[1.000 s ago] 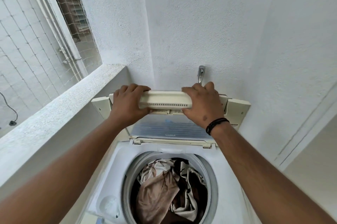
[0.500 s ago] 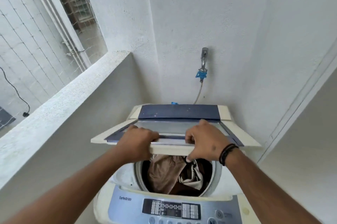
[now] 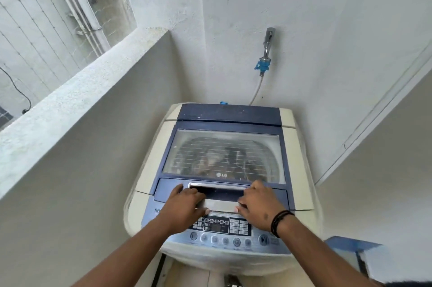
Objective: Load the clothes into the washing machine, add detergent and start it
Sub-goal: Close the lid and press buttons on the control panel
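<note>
The top-loading washing machine (image 3: 147, 170) stands in the corner with its blue-framed lid (image 3: 229, 120) lying flat and closed. Brown and pale clothes (image 3: 217, 158) show dimly through the lid's clear window. My left hand (image 3: 184, 207) and my right hand (image 3: 257, 207) both hold the silver lid handle (image 3: 221, 205) at the front edge, fingers over the recess and thumbs under its front lip. Just below my hands is the control panel (image 3: 219, 226) with a row of round buttons and a play/pause button (image 3: 263, 239). No detergent is in view.
A wall tap (image 3: 268, 41) with a blue connector and a white hose (image 3: 256, 90) runs down behind the machine. A concrete parapet ledge (image 3: 81, 85) closes the left side. A blue-edged object (image 3: 350, 247) sits at the lower right. Walls hem the machine in closely.
The lid went from upright to half lowered to fully closed, both hands bringing it down. The open drum of clothes is now covered, and the control panel has come into view.
</note>
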Demonstrator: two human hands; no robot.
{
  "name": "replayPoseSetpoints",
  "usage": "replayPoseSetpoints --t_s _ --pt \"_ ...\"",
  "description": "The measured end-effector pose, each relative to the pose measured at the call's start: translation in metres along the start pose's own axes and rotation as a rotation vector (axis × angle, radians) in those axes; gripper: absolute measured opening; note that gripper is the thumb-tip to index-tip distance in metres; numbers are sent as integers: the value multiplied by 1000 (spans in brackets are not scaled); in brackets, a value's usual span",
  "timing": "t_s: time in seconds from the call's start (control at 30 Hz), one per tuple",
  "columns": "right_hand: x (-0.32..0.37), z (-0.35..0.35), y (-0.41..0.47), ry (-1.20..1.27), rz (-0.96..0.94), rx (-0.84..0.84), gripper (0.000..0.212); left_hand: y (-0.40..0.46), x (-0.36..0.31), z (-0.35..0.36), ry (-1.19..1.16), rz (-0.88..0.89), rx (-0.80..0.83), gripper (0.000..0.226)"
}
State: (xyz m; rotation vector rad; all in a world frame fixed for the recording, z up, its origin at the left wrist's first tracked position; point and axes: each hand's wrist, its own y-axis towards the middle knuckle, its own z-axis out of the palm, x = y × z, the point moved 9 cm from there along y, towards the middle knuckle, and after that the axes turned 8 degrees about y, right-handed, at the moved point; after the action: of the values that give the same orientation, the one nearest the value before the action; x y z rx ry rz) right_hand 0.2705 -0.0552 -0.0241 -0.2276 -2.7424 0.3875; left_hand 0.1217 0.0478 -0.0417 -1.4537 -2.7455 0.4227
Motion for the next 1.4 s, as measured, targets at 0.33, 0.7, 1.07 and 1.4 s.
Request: replayPoseSetpoints --t_s 0.33,0.7,1.07,1.4 --pt "-20 15 2 287 133 -185 26 -1 6 16 -219 -43 -152 22" --pt "11 19 -37 439 278 -475 22 3 12 18 -374 -2 -136 40" --pt "1 73 -134 270 595 -523 59 10 13 15 -463 3 -88 29" --pt "3 100 -131 22 663 -397 93 8 11 14 -507 22 -101 31"
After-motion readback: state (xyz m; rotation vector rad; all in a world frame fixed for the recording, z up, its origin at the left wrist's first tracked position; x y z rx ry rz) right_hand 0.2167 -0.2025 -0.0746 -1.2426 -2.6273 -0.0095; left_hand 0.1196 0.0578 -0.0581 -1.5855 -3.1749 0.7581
